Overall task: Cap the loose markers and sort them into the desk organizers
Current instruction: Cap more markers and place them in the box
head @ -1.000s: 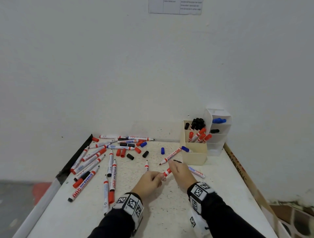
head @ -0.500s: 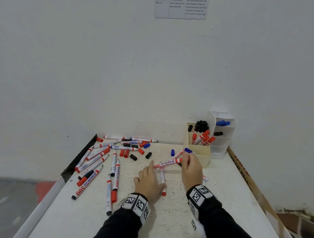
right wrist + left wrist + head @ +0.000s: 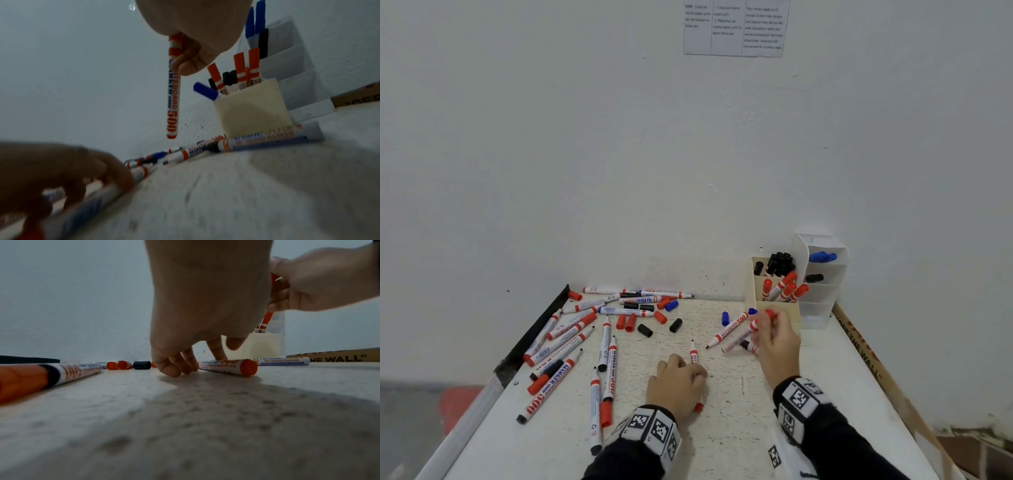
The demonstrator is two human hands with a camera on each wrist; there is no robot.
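Observation:
My right hand (image 3: 765, 325) pinches a capped red marker (image 3: 172, 97) by its cap end, body hanging down, just left of the cream organizer (image 3: 791, 306), which holds red and black markers. Behind it stands the white tiered organizer (image 3: 823, 308) with blue and black markers. My left hand (image 3: 681, 380) lies low on the table, fingers curled over an uncapped red marker (image 3: 226, 365) with its tip pointing away. Another uncapped red marker (image 3: 729, 329) lies next to my right hand.
Many loose markers (image 3: 571, 339) lie scattered over the table's left half. Red caps (image 3: 626, 322), black caps (image 3: 645, 330) and a blue cap (image 3: 725, 318) sit mid-table. A cardboard strip (image 3: 866, 359) lines the right edge, and a wall stands behind.
Both hands were together on one red marker. My right hand has since carried it right and up to the cream organizer; my left hand dropped to the table and curled over another marker.

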